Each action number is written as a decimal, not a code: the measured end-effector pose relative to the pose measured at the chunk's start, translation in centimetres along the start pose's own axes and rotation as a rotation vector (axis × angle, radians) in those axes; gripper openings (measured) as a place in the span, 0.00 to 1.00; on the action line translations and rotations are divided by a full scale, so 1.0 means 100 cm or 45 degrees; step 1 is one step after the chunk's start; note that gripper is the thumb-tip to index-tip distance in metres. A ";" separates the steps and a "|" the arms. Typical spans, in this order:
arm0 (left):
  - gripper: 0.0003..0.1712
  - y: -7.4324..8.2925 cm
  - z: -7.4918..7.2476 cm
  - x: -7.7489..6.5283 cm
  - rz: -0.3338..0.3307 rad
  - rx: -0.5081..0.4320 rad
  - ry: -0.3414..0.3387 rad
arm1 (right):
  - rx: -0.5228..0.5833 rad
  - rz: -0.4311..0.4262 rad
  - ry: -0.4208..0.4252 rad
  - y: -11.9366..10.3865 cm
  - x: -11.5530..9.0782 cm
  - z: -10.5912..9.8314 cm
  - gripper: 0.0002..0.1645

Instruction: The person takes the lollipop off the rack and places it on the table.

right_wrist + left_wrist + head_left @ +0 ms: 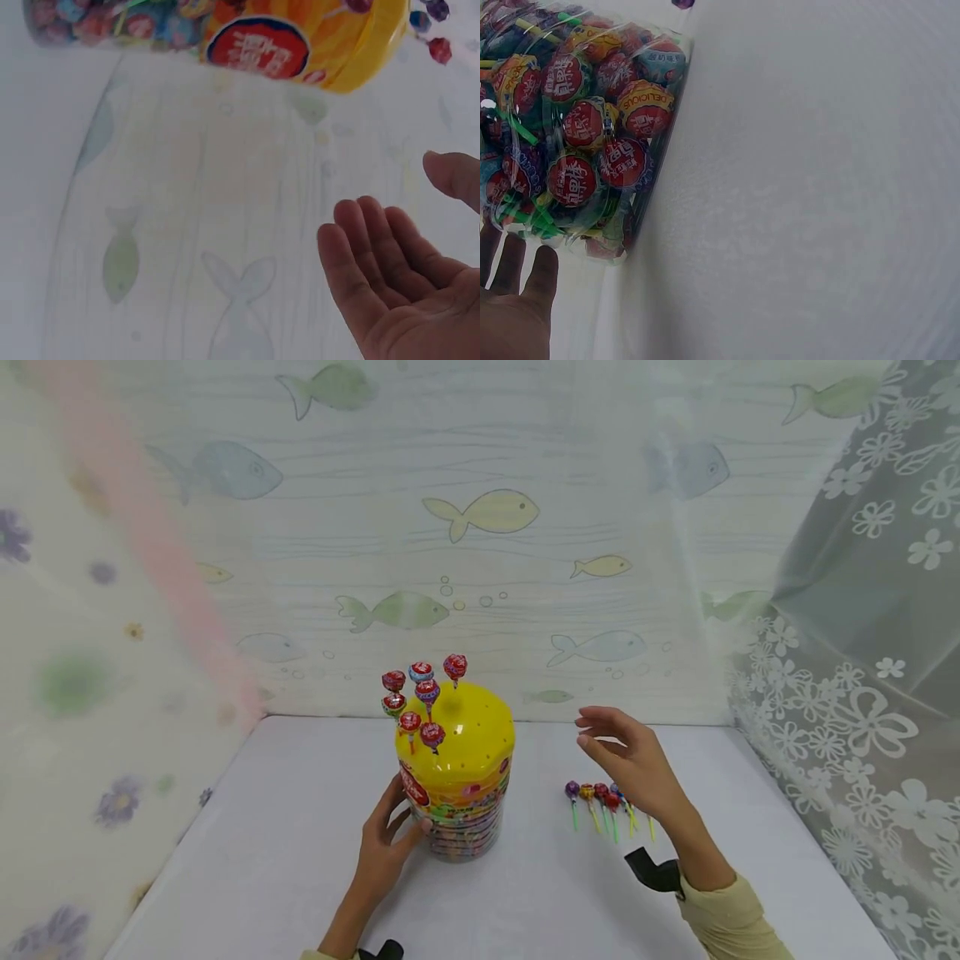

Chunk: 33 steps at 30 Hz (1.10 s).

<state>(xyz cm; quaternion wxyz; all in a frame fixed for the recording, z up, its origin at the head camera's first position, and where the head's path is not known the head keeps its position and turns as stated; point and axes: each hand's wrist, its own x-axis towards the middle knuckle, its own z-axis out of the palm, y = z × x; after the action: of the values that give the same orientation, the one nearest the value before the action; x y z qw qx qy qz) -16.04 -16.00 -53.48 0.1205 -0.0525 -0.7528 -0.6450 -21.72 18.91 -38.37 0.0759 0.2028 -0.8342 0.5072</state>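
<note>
A clear ribbed jar [465,839] with a yellow lid [480,727] stands upright on the table, packed with wrapped lollipops [571,178]. Several lollipops [455,667] stick up from the left part of the lid. My left hand [378,852] rests against the jar's lower left side, thumb toward the front. In the left wrist view, three of its fingers [540,277] lie straight at the jar. To the jar's right, my right hand [633,764] hovers above the table, fingers loosely bent and apart from the thumb. Its palm [420,330] holds nothing.
Below and beyond the right hand, several loose lollipops [602,792] lie in a cluster on the white table [262,860]. A fish-patterned curtain [480,460] hangs behind the table. Flowered cloth [75,693] flanks it at left and lace [862,727] at right.
</note>
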 end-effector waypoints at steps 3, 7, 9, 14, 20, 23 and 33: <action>0.48 0.001 0.001 0.000 -0.010 0.000 0.005 | 0.087 -0.096 0.058 -0.016 0.011 0.015 0.19; 0.48 0.000 0.001 0.000 -0.001 0.005 0.011 | 0.226 -0.229 0.112 -0.038 0.023 0.033 0.17; 0.48 -0.001 0.001 0.001 0.015 0.008 0.009 | 0.281 -0.288 0.116 -0.048 0.028 0.041 0.18; 0.47 -0.001 0.001 0.000 0.053 0.015 0.002 | 0.332 -0.350 0.091 -0.070 0.036 0.058 0.23; 0.47 0.000 0.002 -0.001 0.050 0.003 0.013 | 0.330 -0.339 0.014 -0.083 0.040 0.075 0.25; 0.47 0.001 0.003 -0.002 0.035 -0.001 0.011 | 0.332 -0.328 -0.010 -0.086 0.040 0.081 0.25; 0.47 0.002 0.003 0.000 0.017 -0.004 0.015 | 0.380 -0.303 -0.099 -0.092 0.043 0.096 0.22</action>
<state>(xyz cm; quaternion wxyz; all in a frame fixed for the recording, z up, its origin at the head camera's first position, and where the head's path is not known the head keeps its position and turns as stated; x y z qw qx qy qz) -16.02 -15.72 -53.37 0.1291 -0.0537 -0.7507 -0.6457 -21.04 5.66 -34.04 0.0723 0.3284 -0.7221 0.6046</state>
